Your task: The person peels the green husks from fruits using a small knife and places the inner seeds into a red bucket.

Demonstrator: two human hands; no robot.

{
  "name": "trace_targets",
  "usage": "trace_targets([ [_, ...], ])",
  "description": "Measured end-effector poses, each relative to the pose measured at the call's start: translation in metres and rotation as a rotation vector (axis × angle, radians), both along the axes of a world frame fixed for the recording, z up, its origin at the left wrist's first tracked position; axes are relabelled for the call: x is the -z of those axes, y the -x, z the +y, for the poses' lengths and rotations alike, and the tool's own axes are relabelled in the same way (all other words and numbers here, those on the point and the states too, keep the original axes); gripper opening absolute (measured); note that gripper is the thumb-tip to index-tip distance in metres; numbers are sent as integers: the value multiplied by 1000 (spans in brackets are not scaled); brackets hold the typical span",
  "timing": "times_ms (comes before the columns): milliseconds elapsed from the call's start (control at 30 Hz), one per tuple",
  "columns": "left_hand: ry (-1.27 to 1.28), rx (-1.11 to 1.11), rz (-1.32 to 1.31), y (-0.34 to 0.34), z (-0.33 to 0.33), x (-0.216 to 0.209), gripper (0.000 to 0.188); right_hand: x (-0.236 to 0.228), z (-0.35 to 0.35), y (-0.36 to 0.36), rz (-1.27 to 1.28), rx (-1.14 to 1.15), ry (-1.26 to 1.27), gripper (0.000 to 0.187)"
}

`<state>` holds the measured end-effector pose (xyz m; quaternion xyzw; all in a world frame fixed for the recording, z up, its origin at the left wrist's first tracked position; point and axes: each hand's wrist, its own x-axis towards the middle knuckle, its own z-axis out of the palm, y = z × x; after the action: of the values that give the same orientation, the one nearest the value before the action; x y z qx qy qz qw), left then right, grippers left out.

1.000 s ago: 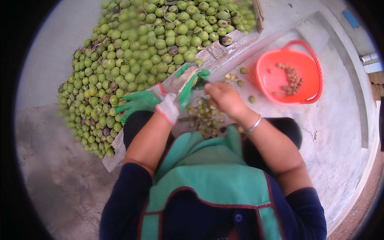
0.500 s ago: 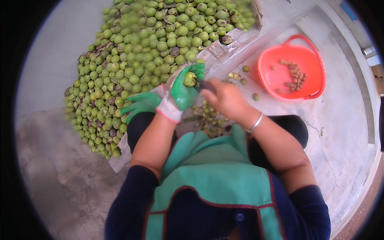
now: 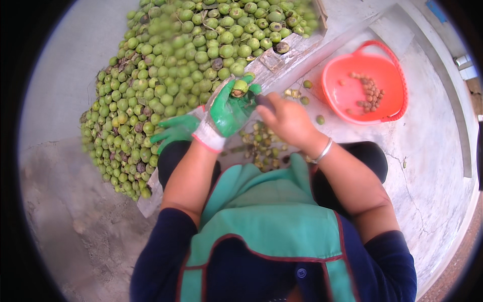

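My left hand (image 3: 225,111), in a green-coated glove with a white cuff, is closed round a green-husked walnut (image 3: 240,87). Part of the husk is off and a brownish patch shows. My bare right hand (image 3: 290,120), with a silver bangle at its wrist, grips the dark handle of a knife (image 3: 265,102). Its blade is mostly hidden by the glove and blur. Behind my left wrist an empty green glove (image 3: 176,130) lies over my left knee and the edge of the pile.
A large pile of green walnuts (image 3: 151,95) spreads at the left and far side, against a wooden board (image 3: 274,60). At the right stands a red basket (image 3: 334,103) with several brown shelled nuts (image 3: 371,95). Husk pieces (image 3: 264,146) lie between my knees.
The walnut has turned in my left hand, now showing its cut, brownish side. My right hand and the knife have drawn slightly right and down, away from the walnut.
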<state>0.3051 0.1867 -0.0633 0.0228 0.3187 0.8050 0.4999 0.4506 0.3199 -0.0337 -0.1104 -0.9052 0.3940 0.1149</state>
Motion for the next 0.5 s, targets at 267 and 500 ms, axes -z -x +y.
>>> trace_targets([
  [267, 32, 19, 310, -10, 0, 11, 41, 1, 10, 7, -176, 59, 388, 37],
  [500, 343, 8, 619, -13, -1, 6, 39, 1, 8, 8, -273, 36, 401, 47],
])
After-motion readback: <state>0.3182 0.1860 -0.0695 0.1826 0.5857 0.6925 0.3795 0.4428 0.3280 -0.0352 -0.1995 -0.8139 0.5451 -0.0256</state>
